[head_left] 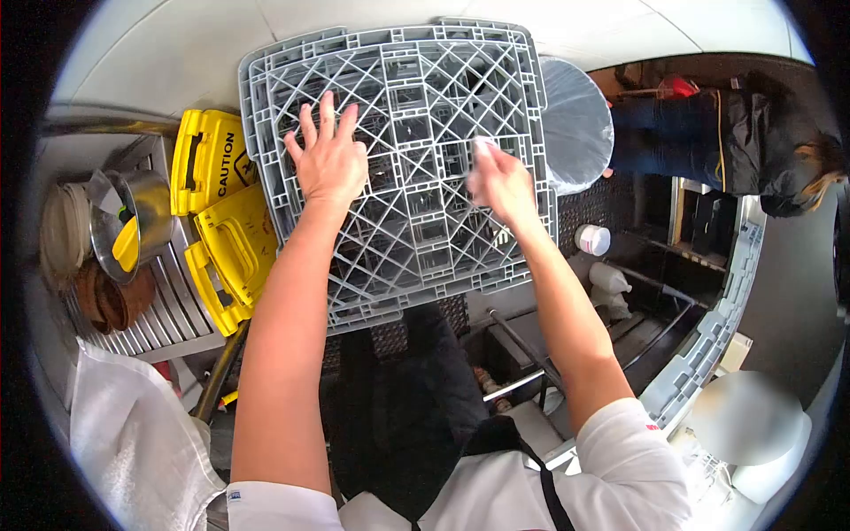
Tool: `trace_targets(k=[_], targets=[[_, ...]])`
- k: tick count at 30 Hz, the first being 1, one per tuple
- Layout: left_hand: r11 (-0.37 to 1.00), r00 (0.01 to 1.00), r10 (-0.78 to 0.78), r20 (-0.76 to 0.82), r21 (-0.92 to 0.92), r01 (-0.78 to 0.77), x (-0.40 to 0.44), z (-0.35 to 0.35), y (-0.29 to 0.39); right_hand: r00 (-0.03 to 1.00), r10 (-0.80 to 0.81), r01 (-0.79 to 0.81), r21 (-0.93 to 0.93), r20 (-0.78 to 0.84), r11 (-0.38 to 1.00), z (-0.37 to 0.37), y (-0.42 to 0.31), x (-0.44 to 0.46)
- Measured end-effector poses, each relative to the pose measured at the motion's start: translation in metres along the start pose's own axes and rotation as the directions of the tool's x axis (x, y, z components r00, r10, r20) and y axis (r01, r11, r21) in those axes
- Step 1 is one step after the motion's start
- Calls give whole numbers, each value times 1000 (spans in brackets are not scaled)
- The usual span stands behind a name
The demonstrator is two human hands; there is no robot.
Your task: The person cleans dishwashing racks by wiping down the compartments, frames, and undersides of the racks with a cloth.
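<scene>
Grey lattice crate (416, 181) filled the frame's upper middle beneath my spread left hand (332, 168) and curled right hand (503, 181), its grip too blurred to tell, where a lopsided push could have toppled the yellow caution sign (205, 159) alongside.

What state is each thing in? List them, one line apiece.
Gray crate: lattice side up, both hands at it
Left hand: open, fingers spread over the crate
Right hand: curled, blurred; grip unclear
Yellow caution sign: looks folded
Metal pot: uncovered, yellow utensil inside
Round container: covered with clear plastic
White towel: draped, creased
</scene>
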State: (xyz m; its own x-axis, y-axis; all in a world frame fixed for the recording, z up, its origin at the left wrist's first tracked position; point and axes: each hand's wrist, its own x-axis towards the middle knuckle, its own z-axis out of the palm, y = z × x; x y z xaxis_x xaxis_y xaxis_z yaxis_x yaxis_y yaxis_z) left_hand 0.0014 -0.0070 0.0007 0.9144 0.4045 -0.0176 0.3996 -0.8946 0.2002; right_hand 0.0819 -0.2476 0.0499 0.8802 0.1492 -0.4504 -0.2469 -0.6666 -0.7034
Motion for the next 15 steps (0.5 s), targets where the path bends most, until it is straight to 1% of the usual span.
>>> trace_targets(k=[1,2,3,5,7,8,11,12,13,15], targets=[[1000,1000,-7,-6,17,7,0,1,3,988,117,-115,-23,105,993,3,-17,4],[999,1000,-15,-5,30,15,1,1,4,999,14,-6,-150,49,989,7,-16,11],[999,1000,-20,-1,40,20,2,2,5,996,-89,87,-282,4,955,10,-16,13],[998,1000,-20,22,67,18,3,2,4,997,64,-50,-233,52,971,10,-13,4],[997,999,16,-50,70,-12,4,4,0,993,-105,119,-440,57,890,0,-3,-2],[998,999,1,-32,61,1,3,8,-1,992,-92,121,-499,81,858,-3,-1,-2],[998,1000,-13,-13,54,14,2,5,4,964,-256,235,-705,78,669,9,7,10],[998,1000,-16,-9,63,17,1,4,4,964,-265,198,-604,-24,772,15,1,13],[998,1000,-25,-13,60,25,1,5,5,956,-290,194,-644,-45,740,18,-5,8],[997,999,-36,-13,70,36,1,7,5,948,-276,140,-574,-158,807,26,2,-3]])
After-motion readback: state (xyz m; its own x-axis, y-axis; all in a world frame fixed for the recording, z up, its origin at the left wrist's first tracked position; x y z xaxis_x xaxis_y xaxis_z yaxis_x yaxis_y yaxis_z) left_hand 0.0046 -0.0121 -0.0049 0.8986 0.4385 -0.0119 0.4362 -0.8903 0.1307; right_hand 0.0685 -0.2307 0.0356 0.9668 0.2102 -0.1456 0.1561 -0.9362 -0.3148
